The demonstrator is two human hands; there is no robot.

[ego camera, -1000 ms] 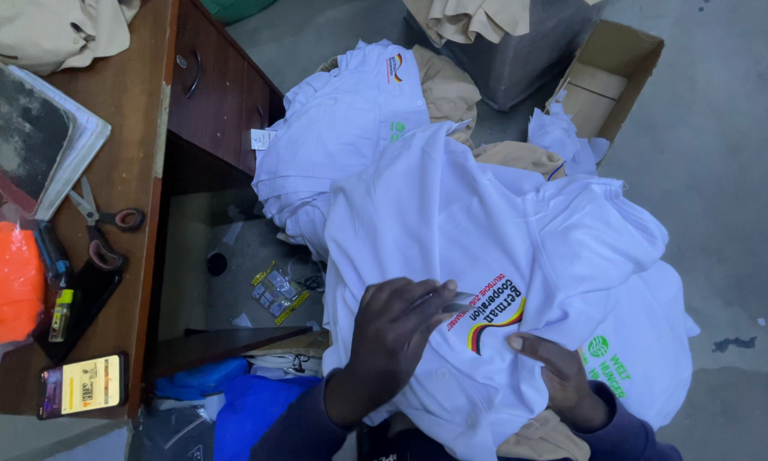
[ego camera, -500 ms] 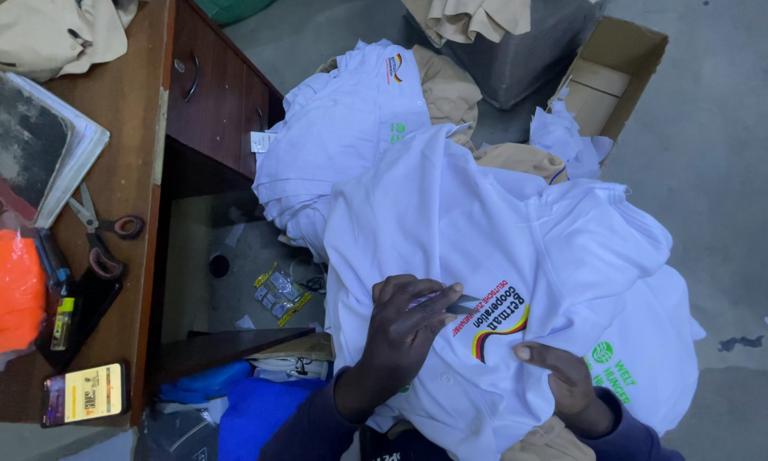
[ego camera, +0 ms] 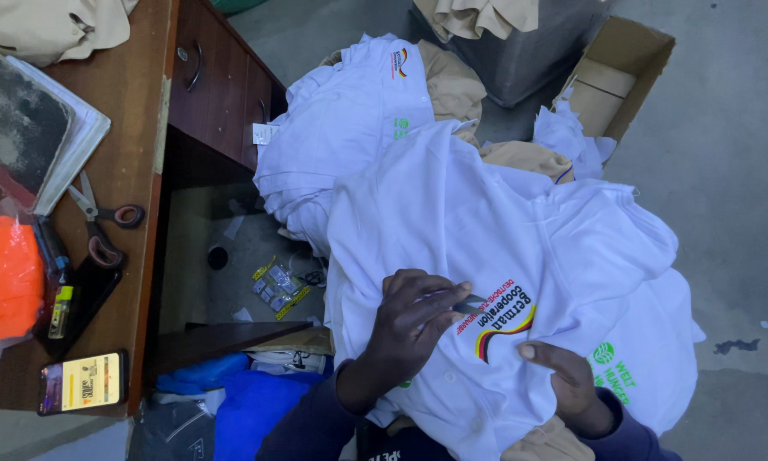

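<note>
A white polo shirt (ego camera: 503,222) with a striped embroidered emblem (ego camera: 503,320) lies spread over my lap on a heap of white shirts. My left hand (ego camera: 409,324) rests on the shirt just left of the emblem, fingers pinched on a small dark tool (ego camera: 467,305) whose tip touches the emblem's edge. Below the emblem, my right hand (ego camera: 563,380) presses the cloth flat with its fingers together, holding nothing I can see. Both sleeves are dark blue.
A wooden desk (ego camera: 136,171) with drawers stands at the left, carrying scissors (ego camera: 102,226), a phone (ego camera: 83,382), an orange bundle (ego camera: 4,277) and a notebook (ego camera: 17,128). More white and tan shirts (ego camera: 350,128) pile up behind. An open cardboard box (ego camera: 614,72) sits on the concrete floor.
My left hand has drawn its fingers together on the small tool and shifted slightly right toward the emblem. The right hand stays pressed below it.
</note>
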